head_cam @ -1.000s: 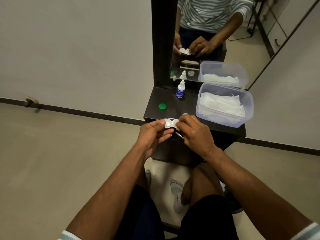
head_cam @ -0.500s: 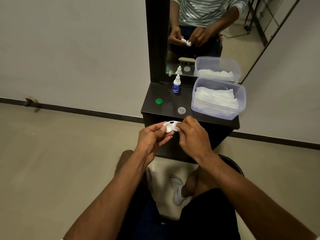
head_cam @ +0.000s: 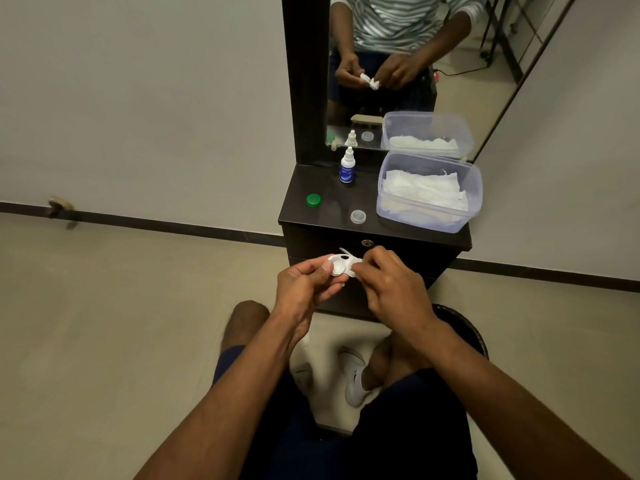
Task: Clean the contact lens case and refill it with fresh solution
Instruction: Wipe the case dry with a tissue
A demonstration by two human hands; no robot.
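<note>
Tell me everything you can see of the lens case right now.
The contact lens case is white, apparently plastic: two round wells joined side by side. The left well shows, uncapped and open upward; the right one is hidden under the right hand, whose fingertips press something white, possibly tissue, into it. The left hand pinches the left end, thumb on the rim. The case is held in the air, roughly level, in front of the dark cabinet's drawer. Whether it holds liquid cannot be told.
</note>
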